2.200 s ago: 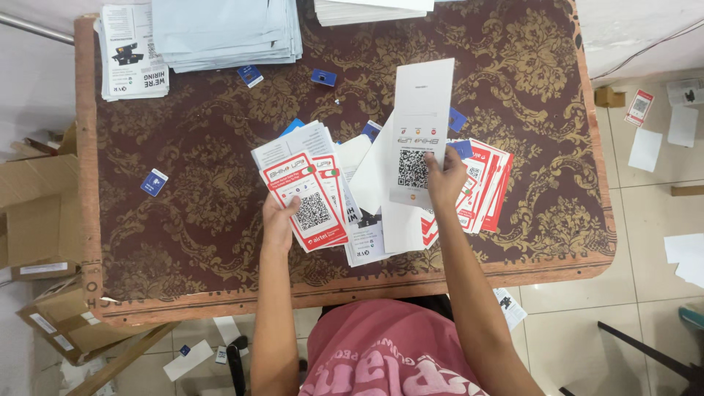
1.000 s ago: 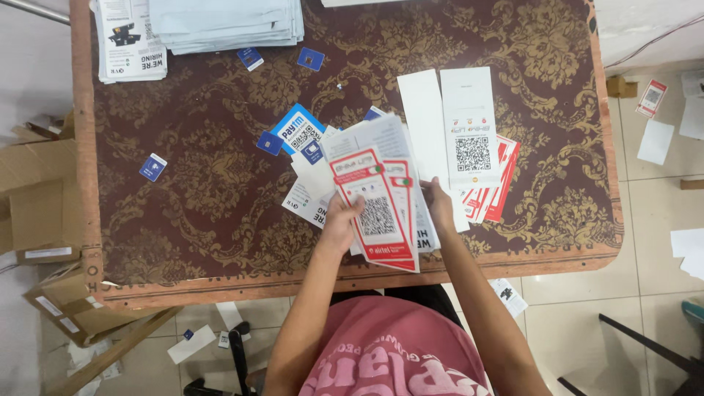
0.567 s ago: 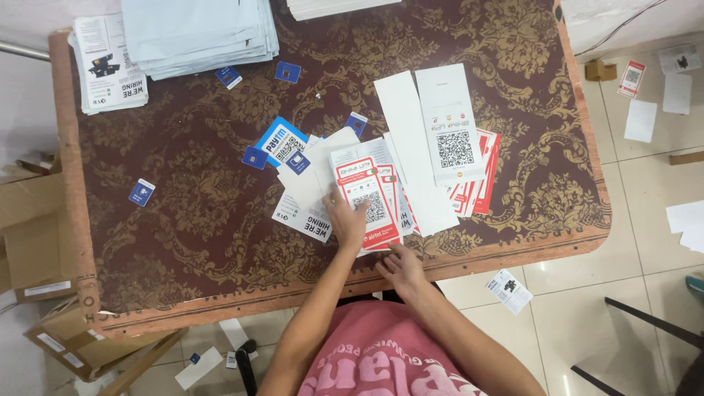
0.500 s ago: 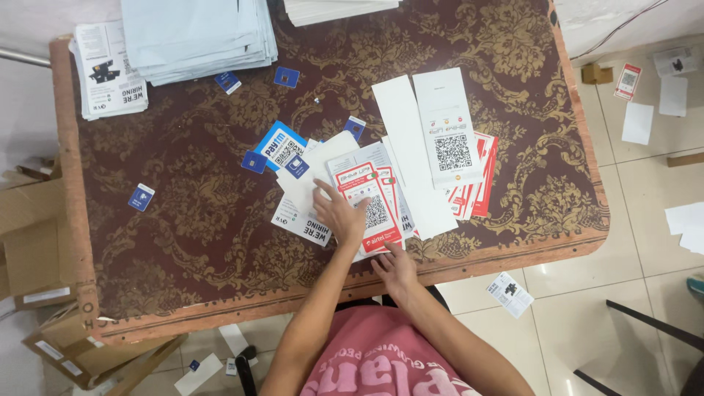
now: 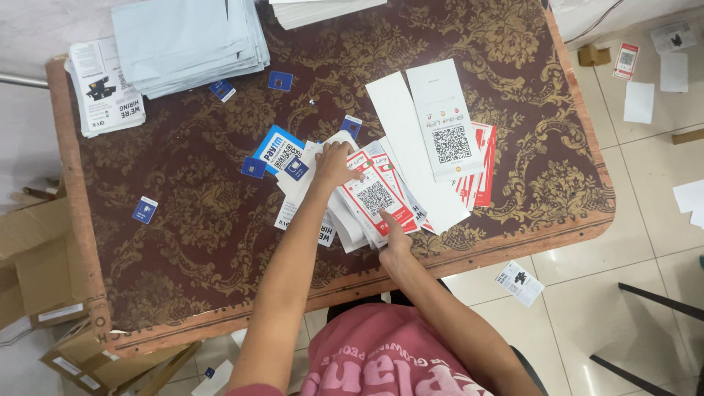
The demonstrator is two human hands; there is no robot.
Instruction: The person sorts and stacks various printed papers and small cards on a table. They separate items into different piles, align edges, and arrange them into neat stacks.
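A: Where's the red-and-white card?

B: Just left of the white strip, topping loose sheets. Left hand presses flat; right hand, forefinger out, pins its near edge.

A: Handling?

B: Likely light, thin, slippery; lift by an edge.

Grey envelope stack; leaflets; cardboard boxes.

Card pile mid-worktop — paper stack behind-left, leaflets left of stack, strips right.
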